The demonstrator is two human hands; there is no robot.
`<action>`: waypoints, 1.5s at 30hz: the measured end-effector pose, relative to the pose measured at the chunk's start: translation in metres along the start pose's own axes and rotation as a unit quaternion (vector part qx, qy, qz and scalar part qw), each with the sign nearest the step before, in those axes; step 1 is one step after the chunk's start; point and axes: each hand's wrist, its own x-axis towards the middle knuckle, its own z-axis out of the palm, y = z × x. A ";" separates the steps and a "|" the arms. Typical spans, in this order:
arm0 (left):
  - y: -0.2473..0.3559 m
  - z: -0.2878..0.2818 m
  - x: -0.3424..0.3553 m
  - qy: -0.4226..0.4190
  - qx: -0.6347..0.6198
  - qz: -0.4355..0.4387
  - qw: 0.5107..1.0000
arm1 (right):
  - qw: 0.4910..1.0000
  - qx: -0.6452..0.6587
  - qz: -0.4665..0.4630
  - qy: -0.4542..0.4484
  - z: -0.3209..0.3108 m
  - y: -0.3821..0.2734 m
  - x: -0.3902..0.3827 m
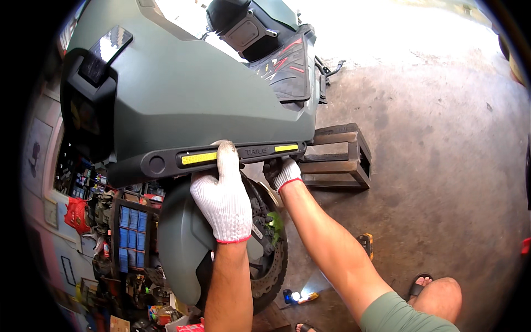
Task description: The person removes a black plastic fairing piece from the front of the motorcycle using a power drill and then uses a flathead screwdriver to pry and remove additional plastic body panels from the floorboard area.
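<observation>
A grey-green scooter body [182, 83] carries a black trim strip [256, 151] with two yellow reflectors along its lower edge. My left hand [220, 205], in a white knit glove, grips that strip near its middle, one finger laid over its front, the others hidden or curled below. My right hand [284, 174], also gloved and dark with dirt on the fingers, reaches under the strip's right part with fingers curled; what they hold is hidden. Below hangs the front wheel [268, 276] with a grey-green mudguard [177, 238].
A wooden stool [359, 160] stands under the scooter's right end. A lit work light [296, 296] and a yellow-black tool [366, 243] lie on the concrete floor [437, 155]. Cluttered shelves with blue drawers [133, 232] line the left. My sandaled foot [421, 285] shows lower right.
</observation>
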 end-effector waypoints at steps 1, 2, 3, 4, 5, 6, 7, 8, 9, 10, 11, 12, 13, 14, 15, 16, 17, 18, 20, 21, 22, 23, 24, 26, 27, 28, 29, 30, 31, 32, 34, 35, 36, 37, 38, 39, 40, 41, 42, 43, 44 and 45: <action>0.000 0.001 0.000 0.007 -0.003 0.010 1.000 | 0.999 0.008 0.010 0.046 0.003 0.000 0.000; -0.001 0.001 0.000 0.015 -0.007 0.021 1.000 | 0.999 0.028 0.011 0.044 0.005 0.000 -0.001; -0.002 0.003 -0.001 0.023 -0.011 0.031 0.999 | 0.999 0.026 0.010 0.032 0.007 0.000 -0.002; -0.001 -0.001 0.000 -0.003 0.002 0.020 1.000 | 0.999 0.018 0.005 0.037 0.007 0.000 -0.005; -0.002 -0.003 -0.001 -0.005 0.006 0.018 1.000 | 0.998 0.006 -0.004 0.068 0.008 -0.001 -0.008; -0.003 -0.004 -0.003 -0.006 0.009 0.016 1.000 | 0.999 0.010 -0.004 0.041 0.008 -0.001 -0.011; -0.004 -0.006 -0.005 -0.006 0.011 0.014 1.000 | 0.999 0.010 -0.010 0.037 0.007 -0.002 -0.014; -0.004 -0.009 -0.005 -0.009 0.023 0.012 1.000 | 0.999 0.029 -0.013 -0.014 0.007 -0.002 -0.016; -0.004 -0.011 -0.008 -0.012 0.026 0.012 1.000 | 0.999 0.046 -0.018 -0.024 0.005 -0.003 -0.017; -0.003 -0.012 -0.010 -0.015 0.029 0.013 0.999 | 0.994 0.074 -0.028 -0.075 0.003 -0.004 -0.015; -0.003 -0.014 -0.012 -0.017 0.032 0.014 0.999 | 0.992 0.065 -0.040 -0.101 -0.002 -0.004 -0.012; -0.002 -0.015 -0.015 -0.021 0.026 0.019 0.999 | 0.991 0.077 -0.052 -0.098 -0.007 -0.005 -0.008; -0.001 -0.017 -0.017 -0.024 0.021 0.025 0.999 | 0.983 0.097 -0.062 -0.145 -0.013 -0.006 -0.001; 0.000 -0.018 -0.019 -0.026 0.016 0.031 0.999 | 0.981 0.102 -0.066 -0.154 -0.021 -0.007 0.005; 0.002 -0.019 -0.022 -0.027 0.011 0.038 0.999 | 0.977 0.064 -0.091 -0.183 -0.030 -0.007 0.012; 0.003 -0.021 -0.026 -0.035 0.023 0.037 0.998 | 0.973 0.064 -0.097 -0.198 -0.038 -0.008 0.019; 0.005 -0.025 -0.030 -0.057 0.046 0.044 0.996 | 0.958 0.062 -0.111 -0.259 -0.046 -0.007 0.023; 0.005 -0.025 -0.033 -0.055 0.056 0.105 0.991 | 0.956 0.057 -0.108 -0.266 -0.053 -0.011 0.023; 0.004 -0.027 -0.044 -0.076 0.051 0.143 0.986 | 0.929 0.029 -0.100 -0.355 -0.063 -0.020 0.014; 0.004 -0.031 -0.052 -0.099 0.035 0.119 0.987 | 0.931 0.010 -0.083 -0.356 -0.067 -0.028 0.004; 0.002 -0.034 -0.058 -0.126 0.039 0.109 0.985 | 0.959 -0.038 -0.116 -0.255 -0.071 -0.031 -0.009; -0.001 -0.035 -0.066 -0.129 0.035 0.147 0.980 | 0.977 -0.079 -0.112 -0.164 -0.075 -0.034 -0.026; -0.003 -0.040 -0.075 -0.156 0.007 0.101 0.982 | 0.974 -0.165 -0.146 -0.052 -0.079 -0.037 -0.042; -0.008 -0.052 -0.094 -0.189 -0.023 0.082 0.978 | 0.947 -0.269 -0.100 -0.147 -0.103 -0.042 -0.087; -0.011 -0.058 -0.104 -0.205 -0.054 0.050 0.976 | 0.896 -0.406 -0.086 -0.159 -0.115 -0.039 -0.104; -0.013 -0.066 -0.112 -0.215 -0.043 0.073 0.973 | 0.834 -0.518 -0.086 -0.167 -0.132 -0.039 -0.125; -0.015 -0.072 -0.119 -0.225 -0.030 0.095 0.969 | 0.796 -0.579 -0.053 -0.170 -0.149 -0.037 -0.146; -0.017 -0.076 -0.125 -0.246 -0.065 0.069 0.965 | 0.747 -0.640 0.006 -0.179 -0.166 -0.035 -0.166; -0.021 -0.090 -0.119 -0.386 -0.027 -0.022 0.922 | 0.697 -0.693 0.089 -0.161 -0.179 -0.035 -0.184; -0.019 -0.094 -0.131 -0.342 -0.021 0.018 0.939 | 0.635 -0.736 0.163 -0.168 -0.190 -0.034 -0.202; -0.018 -0.102 -0.145 -0.272 -0.006 0.093 0.958 | 0.491 -0.789 0.300 -0.215 -0.204 -0.033 -0.234; -0.021 -0.104 -0.146 -0.268 -0.004 0.126 0.955 | 0.425 -0.798 0.352 -0.241 -0.205 -0.034 -0.248; -0.023 -0.108 -0.148 -0.269 -0.004 0.155 0.950 | 0.360 -0.798 0.401 -0.269 -0.204 -0.036 -0.261; -0.026 -0.110 -0.148 -0.274 -0.002 0.177 0.945 | 0.306 -0.795 0.440 -0.285 -0.199 -0.040 -0.274; -0.028 -0.112 -0.149 -0.277 -0.001 0.197 0.940 | 0.260 -0.791 0.469 -0.295 -0.190 -0.045 -0.285; -0.030 -0.115 -0.149 -0.280 -0.002 0.215 0.935 | 0.222 -0.786 0.492 -0.301 -0.178 -0.052 -0.295; -0.032 -0.116 -0.149 -0.283 -0.005 0.231 0.931 | 0.195 -0.791 0.502 -0.291 -0.162 -0.061 -0.303; -0.033 -0.118 -0.150 -0.285 -0.008 0.248 0.926 | 0.176 -0.804 0.499 -0.271 -0.143 -0.073 -0.309; -0.033 -0.120 -0.150 -0.289 -0.011 0.255 0.923 | 0.159 -0.819 0.493 -0.248 -0.122 -0.087 -0.315; -0.033 -0.122 -0.151 -0.302 -0.018 0.242 0.922 | 0.150 -0.846 0.467 -0.209 -0.097 -0.105 -0.319; -0.030 -0.123 -0.153 -0.331 -0.027 0.193 0.923 | 0.144 -0.873 0.437 -0.159 -0.071 -0.126 -0.323; -0.027 -0.123 -0.157 -0.359 -0.036 0.145 0.921 | 0.140 -0.897 0.408 -0.102 -0.050 -0.142 -0.325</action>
